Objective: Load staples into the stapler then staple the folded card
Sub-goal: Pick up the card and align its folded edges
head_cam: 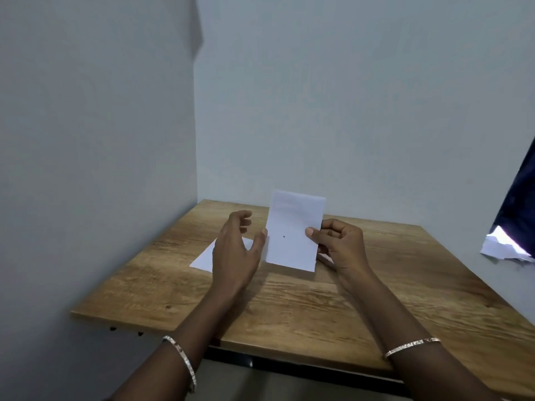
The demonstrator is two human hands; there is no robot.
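A folded white card (pixel 292 233) is held upright above the wooden table (pixel 318 299), with a small dark mark near its middle. My right hand (pixel 338 247) pinches the card's right edge between thumb and fingers. My left hand (pixel 236 250) hovers beside the card's left edge with loosely curved fingers; its thumb tip touches or nearly touches that edge. No stapler or staples are visible in the head view.
A flat white sheet (pixel 205 257) lies on the table behind my left hand. Grey walls close in on the left and back. At the far right hangs a dark cloth (pixel 518 206) with crumpled white paper (pixel 500 247) below it.
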